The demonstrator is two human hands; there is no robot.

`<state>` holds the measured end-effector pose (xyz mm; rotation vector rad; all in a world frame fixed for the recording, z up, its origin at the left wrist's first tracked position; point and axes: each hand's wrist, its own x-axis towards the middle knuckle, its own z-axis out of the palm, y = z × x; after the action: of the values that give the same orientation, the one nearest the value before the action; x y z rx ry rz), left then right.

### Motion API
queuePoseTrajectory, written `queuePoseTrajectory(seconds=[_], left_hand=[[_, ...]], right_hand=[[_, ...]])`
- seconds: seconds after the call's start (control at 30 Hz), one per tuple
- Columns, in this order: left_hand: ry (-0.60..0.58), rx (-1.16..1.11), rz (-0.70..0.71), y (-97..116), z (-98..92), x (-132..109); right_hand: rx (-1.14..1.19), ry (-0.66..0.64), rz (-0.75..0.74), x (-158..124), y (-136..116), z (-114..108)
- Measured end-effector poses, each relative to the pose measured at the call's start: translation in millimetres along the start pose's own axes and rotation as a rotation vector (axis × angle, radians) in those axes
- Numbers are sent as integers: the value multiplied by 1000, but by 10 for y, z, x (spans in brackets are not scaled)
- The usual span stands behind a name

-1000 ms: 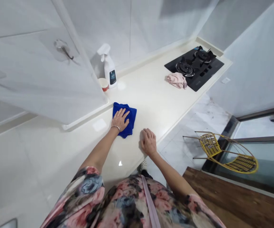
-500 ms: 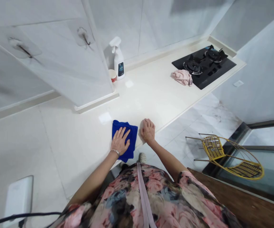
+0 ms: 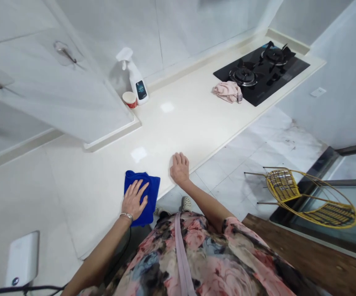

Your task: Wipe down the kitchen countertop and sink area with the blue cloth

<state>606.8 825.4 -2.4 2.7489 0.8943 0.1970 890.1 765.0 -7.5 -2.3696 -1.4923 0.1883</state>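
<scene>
My left hand (image 3: 134,200) lies flat with fingers spread on a blue cloth (image 3: 151,193), which rests at the front edge of the pale countertop (image 3: 104,176). Part of the cloth hangs over that edge. To the right, my right hand (image 3: 179,167) rests on the counter near the edge, its fingers curled in and close together. Nothing shows in it, though the underside of its fingers is hidden. A gap of bare counter separates it from the cloth.
Against the back wall stand a white spray bottle (image 3: 137,84) and a paper cup (image 3: 130,100). A pink cloth (image 3: 228,91) touches the black gas hob (image 3: 260,96). At lower left lies a white device (image 3: 23,257) beside a black cable (image 3: 42,288). A yellow woven chair (image 3: 284,189) stands on the floor.
My left hand and the blue cloth have slid left and a little towards my body. My right hand stays about where it was on the counter. The view has shifted slightly.
</scene>
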Motion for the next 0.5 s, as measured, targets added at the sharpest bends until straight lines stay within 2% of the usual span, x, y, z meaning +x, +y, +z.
queuePoseTrajectory(seconds=[0.17,0.27,0.37,0.5], left_hand=[[-11,15,-25,70,-22,46],[-13,10,-87,127,-31,126],[15,19,-176,190,-24,312],[103,14,-293,234,10,726]], right_hand=[[-26,-62,3,21,-31,-57],[-16,-65,2,18,-30,-64],[7,-61,-16,16,-28,-64],[18,-69,-17,15,-21,-113]])
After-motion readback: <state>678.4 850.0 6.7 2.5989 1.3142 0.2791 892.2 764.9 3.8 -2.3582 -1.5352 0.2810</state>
